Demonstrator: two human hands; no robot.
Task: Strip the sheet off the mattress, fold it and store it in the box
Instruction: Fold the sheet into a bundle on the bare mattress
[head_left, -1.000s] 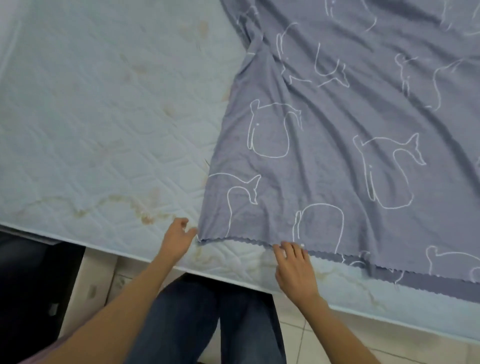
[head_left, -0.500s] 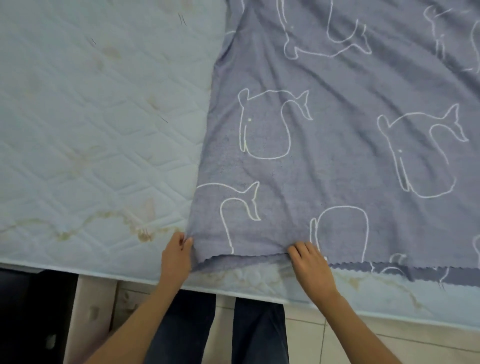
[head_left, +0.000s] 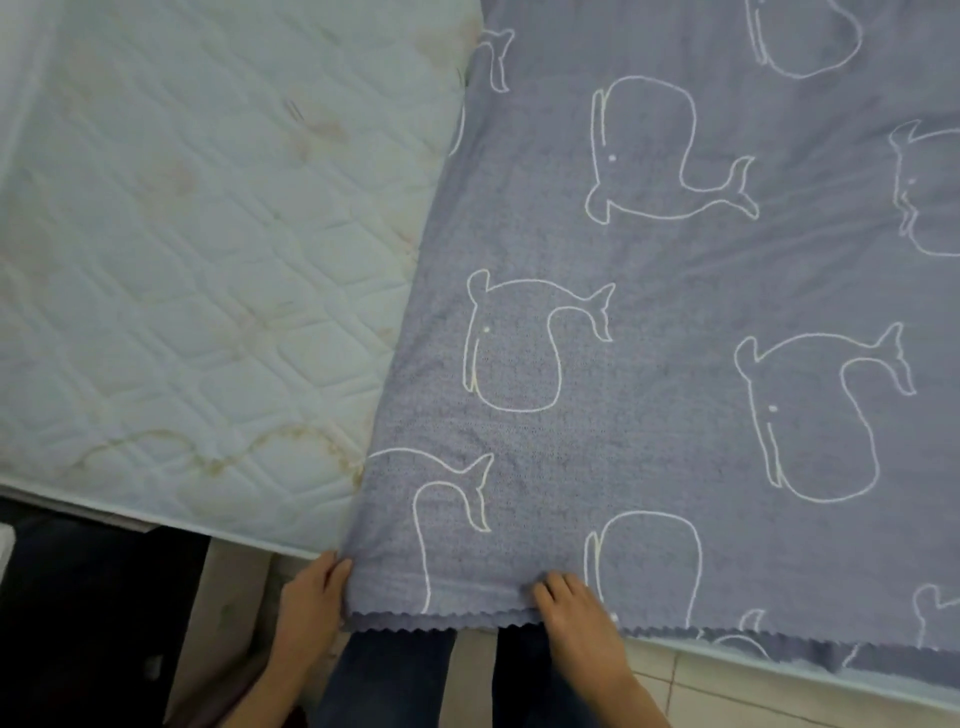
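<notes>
A grey-blue sheet (head_left: 649, 312) printed with white whale outlines lies doubled over the right part of the pale quilted mattress (head_left: 182, 260). Its scalloped near edge hangs slightly past the mattress's front edge. My left hand (head_left: 311, 608) pinches the sheet's near left corner. My right hand (head_left: 576, 613) grips the same scalloped edge a little to the right, fingers curled over the cloth. Two layers of scalloped hem show between the hands. No box is in view.
The bare, stained mattress fills the left half. Below its front edge are a dark piece of furniture (head_left: 78, 623), my dark trousers (head_left: 395, 680) and tiled floor (head_left: 753, 696) at the lower right.
Both hands have drawn the sheet's near edge toward me, from on the mattress to over its front edge. The sheet now lies smoother and the view has moved closer.
</notes>
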